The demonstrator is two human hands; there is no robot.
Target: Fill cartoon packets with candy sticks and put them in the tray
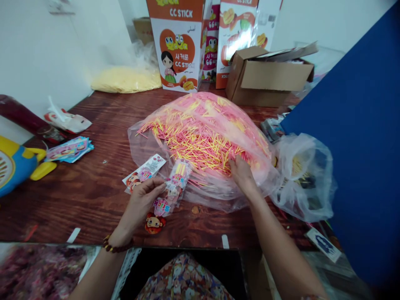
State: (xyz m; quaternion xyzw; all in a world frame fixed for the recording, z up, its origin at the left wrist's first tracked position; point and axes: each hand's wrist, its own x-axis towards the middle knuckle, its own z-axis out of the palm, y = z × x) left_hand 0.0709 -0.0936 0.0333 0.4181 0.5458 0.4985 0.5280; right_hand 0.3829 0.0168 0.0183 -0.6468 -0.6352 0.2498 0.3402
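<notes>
My left hand (142, 200) pinches a printed packet (178, 177) between thumb and fingers. The packet tilts up toward the sticks, and a few yellow and pink ones show through its top end. It hangs over the table (93, 196), just in front of the near edge of the bag (150, 146), with its lower end close to the table's front edge.

My right hand (242, 173) lies on the sticks (200, 141) at the bag's near right side, fingers curled down into the pile. I cannot tell whether they grip any. The bag is wide and slack, heaped in the middle of the table, its plastic spilling toward me.

Flat packets (143, 171) lie just left of the held one, touching the bag's edge. Left of them the wood is bare, open room as far as a stack of packets (70, 149) and a blue and yellow toy (12, 164) at the left edge.

The right is tight. A clear bag (303, 175) presses against the pink one, and a blue board (359, 125) stands close behind it.

Past the bag a cardboard box (268, 77) and printed cartons (179, 41) line the far edge, with a yellow sack (126, 79) to their left.
</notes>
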